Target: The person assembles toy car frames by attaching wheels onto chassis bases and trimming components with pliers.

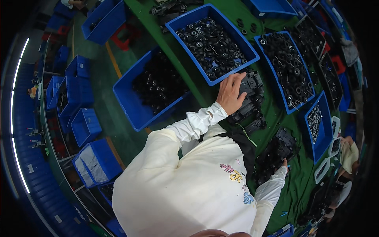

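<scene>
My left hand (232,94) reaches out with thumb and fingers apart, over the edge of a row of black moulded plastic parts (251,87). Its fingertips are close to the near rim of a blue bin (212,81) full of small black wheels (213,45). I cannot tell whether it presses on the parts. My right hand (285,165) is beside another group of black plastic parts (282,145) on the green-covered table (272,118). Only some of its fingers show past the white sleeve, so its grip is hidden.
Right of my hands stand a second blue bin (312,94) of wheels and pins and a blue bin (324,136) of small metal pieces. Left of the table is a blue bin (136,124) holding black parts. Another person (349,154) is at the far right.
</scene>
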Action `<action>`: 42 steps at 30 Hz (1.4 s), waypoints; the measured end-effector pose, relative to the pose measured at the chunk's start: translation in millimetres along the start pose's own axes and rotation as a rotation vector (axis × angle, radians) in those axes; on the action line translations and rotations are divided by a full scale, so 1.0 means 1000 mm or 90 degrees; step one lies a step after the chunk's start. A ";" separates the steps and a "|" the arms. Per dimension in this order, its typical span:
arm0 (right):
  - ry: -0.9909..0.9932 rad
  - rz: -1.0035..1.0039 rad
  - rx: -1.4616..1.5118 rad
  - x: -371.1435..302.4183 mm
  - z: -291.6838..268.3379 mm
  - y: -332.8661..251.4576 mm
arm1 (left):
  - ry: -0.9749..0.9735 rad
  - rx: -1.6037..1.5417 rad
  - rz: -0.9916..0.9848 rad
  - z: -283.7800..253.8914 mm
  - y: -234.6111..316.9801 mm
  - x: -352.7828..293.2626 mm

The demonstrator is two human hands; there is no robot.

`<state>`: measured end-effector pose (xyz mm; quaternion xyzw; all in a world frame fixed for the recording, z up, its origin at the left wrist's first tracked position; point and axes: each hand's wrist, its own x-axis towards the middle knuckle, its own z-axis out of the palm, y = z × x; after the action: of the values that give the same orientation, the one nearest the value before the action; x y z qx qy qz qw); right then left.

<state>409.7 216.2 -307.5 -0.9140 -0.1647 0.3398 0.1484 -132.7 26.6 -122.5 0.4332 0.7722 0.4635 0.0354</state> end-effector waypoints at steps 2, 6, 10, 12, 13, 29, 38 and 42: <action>-0.108 -0.023 -0.001 0.029 -0.014 0.019 | -0.014 -0.050 0.005 0.003 0.002 0.005; -0.249 0.123 -0.030 0.002 -0.030 0.017 | -0.020 -0.066 0.008 0.006 0.006 0.007; -0.289 0.058 0.105 0.002 -0.049 0.037 | -0.011 -0.099 0.031 0.010 0.011 0.004; -0.286 0.049 0.214 0.008 -0.052 0.055 | -0.020 -0.123 0.014 0.010 0.015 0.001; -0.196 0.046 0.247 0.036 -0.068 0.076 | -0.025 -0.134 0.009 0.012 0.014 0.000; -0.173 0.362 0.586 -0.025 -0.011 0.071 | -0.131 -0.151 0.056 0.013 0.024 0.003; -0.209 0.193 0.793 -0.020 -0.021 0.088 | -0.137 -0.180 0.043 0.002 0.034 -0.005; -0.250 0.133 0.852 -0.125 -0.045 0.076 | -0.178 -0.184 0.039 -0.002 0.049 -0.011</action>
<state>366.1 90.1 -232.7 -0.5596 0.1443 0.5390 0.6128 -95.5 27.5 -88.8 0.5067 0.6719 0.5057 0.1899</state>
